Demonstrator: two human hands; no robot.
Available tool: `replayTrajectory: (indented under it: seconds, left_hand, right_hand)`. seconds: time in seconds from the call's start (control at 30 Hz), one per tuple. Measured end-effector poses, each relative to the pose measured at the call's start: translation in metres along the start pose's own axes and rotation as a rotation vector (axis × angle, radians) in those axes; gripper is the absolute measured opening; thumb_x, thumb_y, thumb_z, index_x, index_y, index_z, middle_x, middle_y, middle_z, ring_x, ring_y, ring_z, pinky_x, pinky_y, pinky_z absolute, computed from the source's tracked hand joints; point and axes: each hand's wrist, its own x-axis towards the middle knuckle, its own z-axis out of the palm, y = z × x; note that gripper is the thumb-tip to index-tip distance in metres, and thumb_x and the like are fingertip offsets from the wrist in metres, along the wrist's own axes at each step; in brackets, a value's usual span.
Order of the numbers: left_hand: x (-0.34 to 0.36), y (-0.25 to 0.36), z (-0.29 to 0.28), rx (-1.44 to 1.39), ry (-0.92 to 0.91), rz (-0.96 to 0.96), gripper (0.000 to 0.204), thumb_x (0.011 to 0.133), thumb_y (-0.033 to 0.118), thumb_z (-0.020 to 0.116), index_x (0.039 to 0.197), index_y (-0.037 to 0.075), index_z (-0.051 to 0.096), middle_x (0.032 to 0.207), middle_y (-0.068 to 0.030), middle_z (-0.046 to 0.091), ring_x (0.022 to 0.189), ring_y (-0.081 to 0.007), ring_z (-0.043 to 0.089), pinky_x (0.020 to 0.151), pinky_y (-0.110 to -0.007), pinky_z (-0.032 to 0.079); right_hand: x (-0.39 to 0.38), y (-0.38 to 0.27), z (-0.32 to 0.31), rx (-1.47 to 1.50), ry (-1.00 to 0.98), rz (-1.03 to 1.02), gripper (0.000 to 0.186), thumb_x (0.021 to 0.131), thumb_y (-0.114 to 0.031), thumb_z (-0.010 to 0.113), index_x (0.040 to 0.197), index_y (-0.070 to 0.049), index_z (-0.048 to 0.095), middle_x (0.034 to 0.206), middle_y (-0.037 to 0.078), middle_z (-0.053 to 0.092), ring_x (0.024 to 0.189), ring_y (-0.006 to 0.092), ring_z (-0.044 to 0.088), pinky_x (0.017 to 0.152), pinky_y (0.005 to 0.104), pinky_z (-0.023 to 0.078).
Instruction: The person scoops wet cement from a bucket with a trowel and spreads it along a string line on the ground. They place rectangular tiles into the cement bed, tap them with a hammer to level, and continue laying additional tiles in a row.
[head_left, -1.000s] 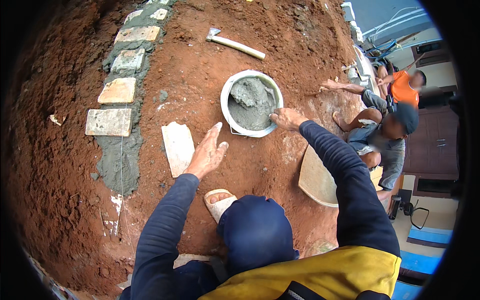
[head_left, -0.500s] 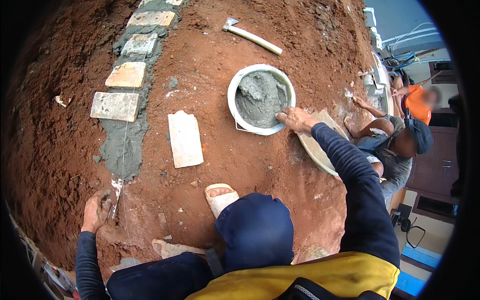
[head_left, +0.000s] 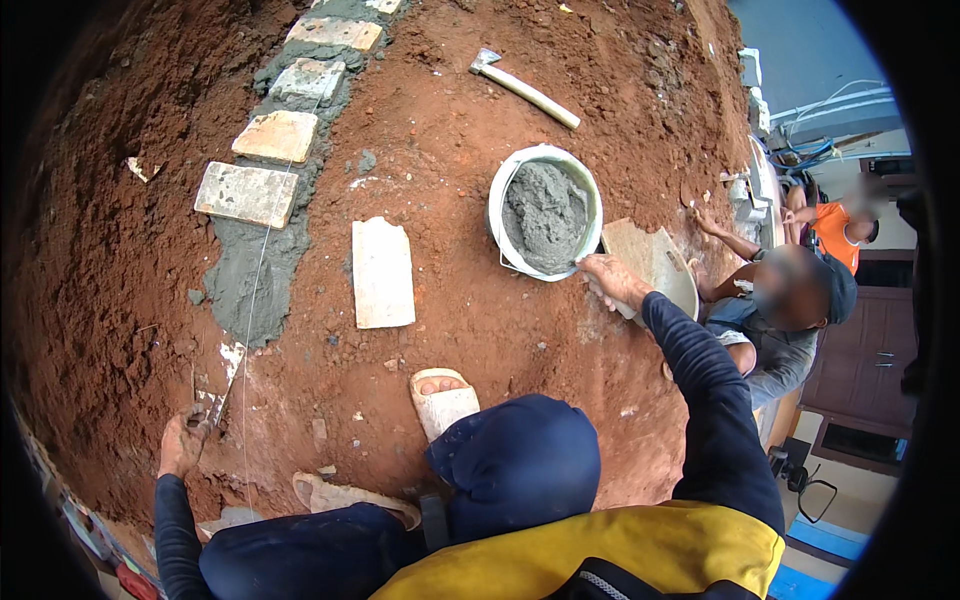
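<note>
Far to the left of the bucket (head_left: 496, 222), and nearer the person, the left hand (head_left: 183, 443) has its fingers curled at a slim metal tool (head_left: 226, 398), perhaps a trowel; whether they close on it, I cannot tell. Left of the bucket and past the thin string (head_left: 252, 310), a strip of wet mortar (head_left: 258, 290) carries a row of bricks, the nearest being a speckled brick (head_left: 246, 194). Between that strip and the bucket lies a loose pale brick (head_left: 384, 280). The bucket itself stands upright on the soil, with grey mortar (head_left: 545, 215) inside. Just beyond it is a hatchet (head_left: 527, 91). At its right near rim the right hand (head_left: 612, 283) is mostly closed, pinching the edge. Right of the bucket lies a pale board (head_left: 660, 265), then a crouching co-worker (head_left: 785, 340).

The step in hand seems to be reaching for the tool while steadying the bucket. The next move would call for a firm left grip, clear of the string.
</note>
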Motion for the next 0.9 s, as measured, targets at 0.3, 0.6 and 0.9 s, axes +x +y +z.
replayTrajectory:
  seconds: [0.3,0.6,0.9]
  left_hand:
    - [-0.027,-0.029,0.049,-0.135,-0.042,-0.065,0.053,0.093,0.019,0.075,0.14,-0.002,0.062,0.13,-0.0183,0.07,0.114,-0.0254,0.07,0.101,-0.037,0.053]
    - [-0.009,-0.054,0.095,-0.436,-0.315,-0.091,0.096,0.093,0.03,0.079,0.165,-0.001,0.025,0.14,-0.021,0.065,0.13,-0.0264,0.06,0.109,-0.04,0.048]
    - [-0.039,-0.018,0.108,-0.336,-0.443,0.153,0.057,0.102,0.036,0.067,0.152,0.012,0.054,0.133,-0.0209,0.071,0.117,-0.034,0.071,0.102,-0.044,0.056]
  right_hand:
    - [-0.011,0.004,0.014,0.074,0.048,-0.02,0.037,0.102,-0.046,0.055,0.09,-0.011,0.057,0.06,0.0,0.05,0.04,0.0121,0.046,0.035,0.03,0.041]
    - [-0.047,-0.009,-0.004,-0.043,0.151,-0.287,0.033,0.107,-0.039,0.052,0.092,-0.01,0.058,0.064,0.002,0.052,0.042,0.014,0.047,0.037,0.0299,0.04]
    - [-0.129,-0.131,0.079,0.112,-0.149,-0.456,0.026,0.106,-0.031,0.059,0.093,-0.009,0.055,0.059,0.001,0.05,0.04,0.0109,0.044,0.036,0.0256,0.039]
